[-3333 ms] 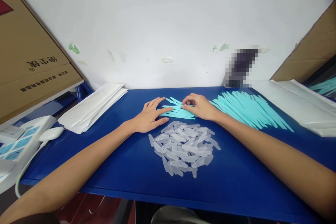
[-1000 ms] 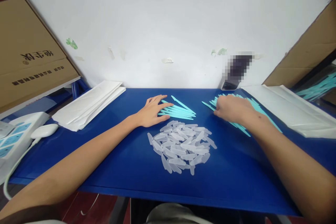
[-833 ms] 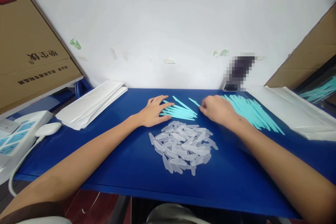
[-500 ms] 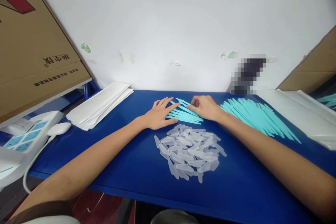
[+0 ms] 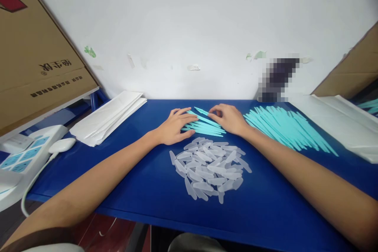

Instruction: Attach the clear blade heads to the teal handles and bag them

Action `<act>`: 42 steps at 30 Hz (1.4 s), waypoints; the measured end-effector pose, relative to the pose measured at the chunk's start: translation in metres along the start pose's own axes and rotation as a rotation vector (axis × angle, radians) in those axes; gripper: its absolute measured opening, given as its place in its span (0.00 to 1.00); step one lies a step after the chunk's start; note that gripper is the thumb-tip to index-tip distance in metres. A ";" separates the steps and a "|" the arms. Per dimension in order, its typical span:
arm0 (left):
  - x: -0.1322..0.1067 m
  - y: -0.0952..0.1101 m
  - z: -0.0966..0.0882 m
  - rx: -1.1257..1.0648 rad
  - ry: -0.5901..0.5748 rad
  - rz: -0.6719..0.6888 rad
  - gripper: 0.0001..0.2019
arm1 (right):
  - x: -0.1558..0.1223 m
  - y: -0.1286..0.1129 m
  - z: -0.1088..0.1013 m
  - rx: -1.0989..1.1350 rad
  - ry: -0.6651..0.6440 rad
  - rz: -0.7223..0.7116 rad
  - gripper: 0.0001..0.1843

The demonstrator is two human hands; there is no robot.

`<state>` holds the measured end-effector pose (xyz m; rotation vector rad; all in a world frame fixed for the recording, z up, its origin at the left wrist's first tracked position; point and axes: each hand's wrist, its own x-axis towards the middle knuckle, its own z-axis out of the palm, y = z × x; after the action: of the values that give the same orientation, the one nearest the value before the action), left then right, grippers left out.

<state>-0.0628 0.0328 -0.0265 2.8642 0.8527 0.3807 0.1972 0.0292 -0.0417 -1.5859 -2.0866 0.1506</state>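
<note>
My left hand point(image 5: 174, 126) lies flat with fingers stretched out, pressing on the left ends of a small row of turquoise plastic sticks point(image 5: 206, 127) on the blue table point(image 5: 141, 189). My right hand point(image 5: 228, 118) is at the right end of that row, its fingers pinched on a turquoise stick point(image 5: 202, 110) at the far side of the row. A heap of translucent white caps point(image 5: 209, 167) lies just in front of both hands. A large pile of turquoise sticks point(image 5: 283, 128) spreads out to the right of my right hand.
A stack of white sheets point(image 5: 109, 117) lies at the back left, and more white sheets point(image 5: 339, 120) at the right. A cardboard box point(image 5: 35, 59) leans at the left above a white power strip point(image 5: 17, 161) with a plug point(image 5: 62, 145). A cardboard flap point(image 5: 351, 71) stands at the right.
My right hand went to the large pile on the right, came back with a turquoise stick and brought it to the small row. My left hand stayed on the row.
</note>
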 end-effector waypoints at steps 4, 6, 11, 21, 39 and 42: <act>-0.001 0.000 0.000 -0.006 0.034 -0.001 0.21 | -0.004 0.000 -0.001 0.037 -0.009 -0.057 0.18; -0.001 -0.001 0.001 -0.001 0.047 -0.008 0.20 | -0.005 0.000 0.000 0.040 -0.014 -0.088 0.19; -0.003 0.000 0.001 0.024 0.094 0.062 0.16 | -0.007 0.001 0.003 0.061 0.010 -0.133 0.19; -0.005 0.000 0.001 0.025 0.064 0.109 0.14 | -0.008 -0.001 0.000 0.108 0.016 -0.140 0.18; -0.003 0.002 -0.001 0.045 -0.029 0.009 0.22 | -0.009 0.001 0.001 0.048 -0.005 -0.175 0.19; -0.003 0.001 0.000 0.045 -0.061 -0.038 0.27 | -0.008 0.002 0.002 0.039 0.002 -0.185 0.18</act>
<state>-0.0645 0.0307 -0.0266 2.8793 0.9147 0.2720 0.1995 0.0233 -0.0467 -1.3618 -2.2024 0.1238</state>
